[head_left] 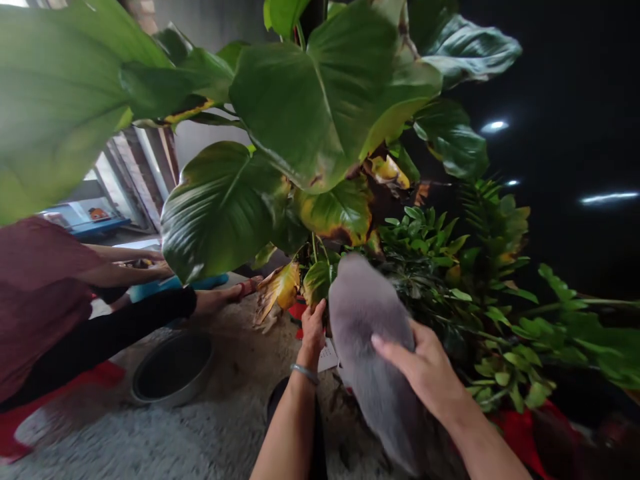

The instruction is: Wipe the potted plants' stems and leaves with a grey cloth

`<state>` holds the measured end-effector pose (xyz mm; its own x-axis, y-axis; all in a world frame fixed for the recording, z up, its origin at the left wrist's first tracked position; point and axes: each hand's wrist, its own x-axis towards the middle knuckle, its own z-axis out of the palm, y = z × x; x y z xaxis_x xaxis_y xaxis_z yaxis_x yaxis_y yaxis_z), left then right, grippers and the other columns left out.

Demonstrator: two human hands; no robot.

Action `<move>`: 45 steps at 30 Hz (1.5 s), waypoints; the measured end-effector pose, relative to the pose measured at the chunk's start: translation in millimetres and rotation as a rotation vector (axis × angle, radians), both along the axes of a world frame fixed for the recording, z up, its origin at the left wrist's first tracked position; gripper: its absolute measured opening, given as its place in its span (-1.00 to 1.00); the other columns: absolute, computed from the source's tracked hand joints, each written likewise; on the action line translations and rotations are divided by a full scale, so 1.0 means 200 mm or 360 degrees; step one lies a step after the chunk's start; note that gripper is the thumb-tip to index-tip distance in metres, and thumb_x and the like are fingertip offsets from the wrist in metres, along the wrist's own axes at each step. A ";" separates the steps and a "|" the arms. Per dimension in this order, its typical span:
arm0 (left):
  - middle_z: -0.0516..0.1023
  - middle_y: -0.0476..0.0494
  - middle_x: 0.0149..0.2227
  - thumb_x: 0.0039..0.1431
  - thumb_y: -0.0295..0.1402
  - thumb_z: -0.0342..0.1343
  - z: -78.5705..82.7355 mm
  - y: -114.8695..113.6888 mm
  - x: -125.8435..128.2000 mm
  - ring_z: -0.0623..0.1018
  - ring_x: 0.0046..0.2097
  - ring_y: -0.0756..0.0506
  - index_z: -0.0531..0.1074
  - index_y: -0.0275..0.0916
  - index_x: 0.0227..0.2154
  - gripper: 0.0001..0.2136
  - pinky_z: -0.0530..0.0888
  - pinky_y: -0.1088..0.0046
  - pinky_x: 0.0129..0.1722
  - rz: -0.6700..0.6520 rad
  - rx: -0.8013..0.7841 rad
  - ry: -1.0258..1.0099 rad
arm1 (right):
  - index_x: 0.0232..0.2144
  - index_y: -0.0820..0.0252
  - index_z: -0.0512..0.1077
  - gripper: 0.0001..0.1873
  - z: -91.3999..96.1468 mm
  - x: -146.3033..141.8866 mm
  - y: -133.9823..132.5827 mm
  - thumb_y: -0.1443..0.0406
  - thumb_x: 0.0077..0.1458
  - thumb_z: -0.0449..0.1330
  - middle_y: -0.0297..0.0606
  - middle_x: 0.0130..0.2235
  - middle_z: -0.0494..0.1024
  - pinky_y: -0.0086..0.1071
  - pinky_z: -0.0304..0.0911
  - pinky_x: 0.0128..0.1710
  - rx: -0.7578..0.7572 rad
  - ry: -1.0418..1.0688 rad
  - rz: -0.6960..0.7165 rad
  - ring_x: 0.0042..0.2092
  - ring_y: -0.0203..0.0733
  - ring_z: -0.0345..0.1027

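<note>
My right hand (425, 367) is closed on a grey fuzzy cloth (373, 353), thumb on top. The cloth hangs as a long, limp shape in front of the lower plants. To its left, my left hand (313, 328), with a bangle on the wrist, is closed at the lower edge of a small green leaf (319, 281). Its fingertips are partly hidden. Just left of that leaf droops a withered yellow-brown leaf (280, 290). Large green leaves (320, 93) spread above both hands, and a yellowing leaf (337, 210) hangs between.
At left sits a person in a maroon shirt (45, 293), one leg stretched toward the plant. A grey basin (173, 367) stands on the rough floor near them. Leafy bushy plants (430, 247) crowd the right side, before a dark glossy wall (565, 80). A red object (535, 433) lies lower right.
</note>
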<state>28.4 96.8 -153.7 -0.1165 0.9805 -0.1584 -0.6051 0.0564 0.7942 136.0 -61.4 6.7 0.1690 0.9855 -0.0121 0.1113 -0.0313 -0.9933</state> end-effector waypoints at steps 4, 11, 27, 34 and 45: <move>0.61 -0.10 -0.38 -0.32 -0.14 0.36 0.03 -0.03 0.02 0.57 -0.30 -0.12 0.51 -0.26 -0.38 -0.60 0.46 0.33 -0.18 -0.0025 -0.0011 -0.0086 | -0.50 0.21 0.51 -0.70 -0.10 0.00 0.14 0.16 -0.36 0.34 -0.21 -0.51 0.60 -0.26 0.35 -0.36 -0.0236 0.0205 -0.0456 -0.40 -0.01 0.47; 0.58 -0.10 -0.39 -0.38 -0.12 0.39 0.04 -0.07 0.01 0.56 -0.30 -0.14 0.49 -0.24 -0.39 -0.56 0.46 0.31 -0.19 -0.0007 -0.0060 -0.0122 | -0.38 0.12 0.55 -0.64 -0.42 -0.02 -0.32 0.27 -0.39 0.31 -0.23 -0.39 0.65 -0.21 0.36 -0.25 -0.0577 0.0195 -0.0415 -0.24 0.07 0.52; 0.62 -0.22 -0.20 -0.30 -0.33 0.38 0.06 -0.36 -0.08 0.56 -0.26 -0.14 0.56 -0.22 -0.32 -0.65 0.41 0.44 -0.38 -0.0416 -0.0132 0.0534 | -0.35 0.19 0.56 -0.61 -0.30 0.24 -0.45 0.15 -0.32 0.37 -0.23 -0.41 0.66 -0.25 0.40 -0.31 -0.0470 0.0514 -0.0442 -0.31 0.02 0.55; 0.64 -0.19 -0.32 -0.34 -0.38 0.31 0.09 -0.50 -0.10 0.54 -0.29 -0.16 0.60 -0.21 -0.38 -0.69 0.47 0.33 -0.22 -0.0336 0.0260 0.0974 | -0.43 0.20 0.52 -0.70 0.04 0.53 -0.33 0.19 -0.30 0.38 -0.32 -0.62 0.54 -0.32 0.32 -0.58 -0.0130 0.0970 -0.0775 -0.61 -0.13 0.40; 0.62 -0.17 -0.45 -0.35 -0.29 0.28 0.12 -0.50 -0.07 0.51 -0.39 -0.15 0.58 -0.18 -0.59 -0.85 0.44 0.35 -0.32 -0.0345 0.0339 0.1167 | -0.46 0.18 0.53 -0.66 -0.24 0.36 -0.48 0.12 -0.34 0.38 -0.27 -0.49 0.63 -0.30 0.38 -0.36 -0.0279 0.0736 -0.0649 -0.33 0.01 0.53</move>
